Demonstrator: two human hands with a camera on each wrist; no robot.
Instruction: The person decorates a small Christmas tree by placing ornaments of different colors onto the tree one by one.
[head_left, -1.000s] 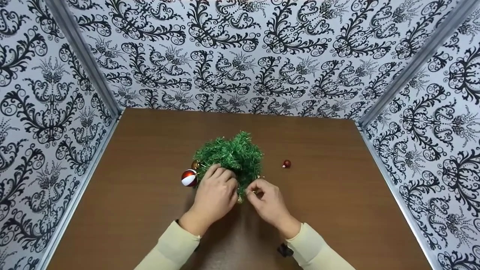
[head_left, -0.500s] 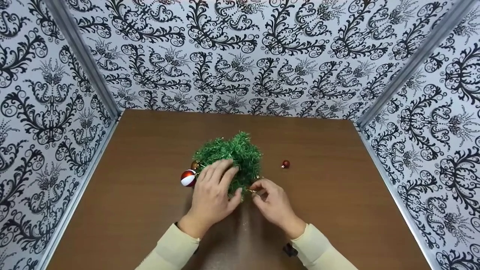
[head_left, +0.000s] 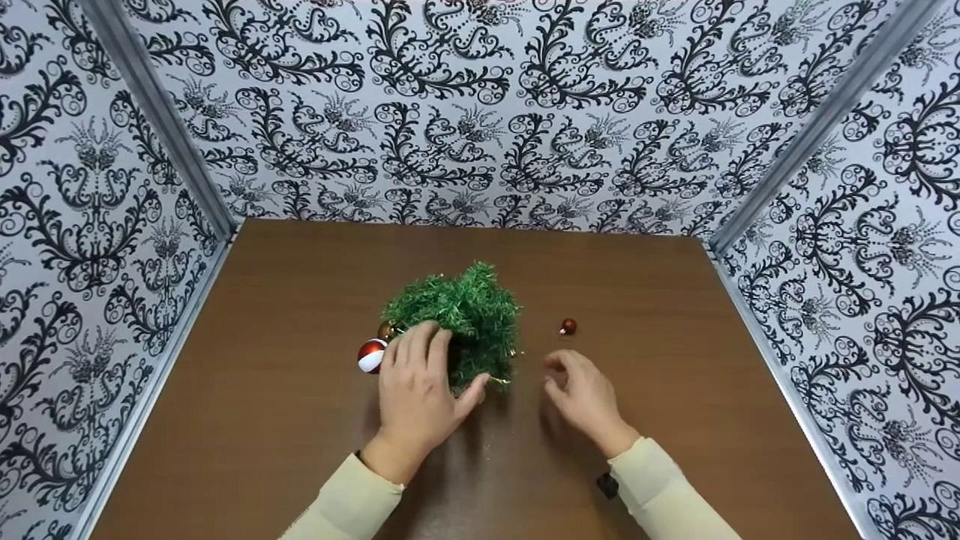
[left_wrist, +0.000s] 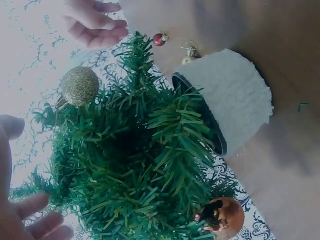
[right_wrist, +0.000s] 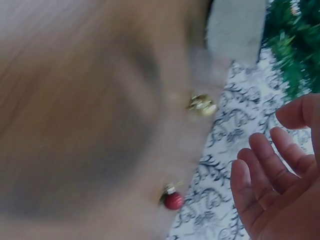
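A small green artificial Christmas tree stands mid-table, its pale fuzzy pot showing in the left wrist view. My left hand is at its near left side, fingers spread and relaxed around the branches, gripping nothing. Off to the tree's right, my right hand is in the air with loosely bent fingers and holds nothing. A glittery gold bauble hangs among the branches. On the left side are a red-and-white bauble and a copper-coloured bauble.
A small red bauble lies on the brown table right of the tree. Near the pot is a shiny gold ornament. Patterned black-and-white walls enclose the table at the back and both sides.
My right hand has let go of a gold string at the tree's front and drawn away to the right. My left hand's fingers have loosened and spread from their curled pose.
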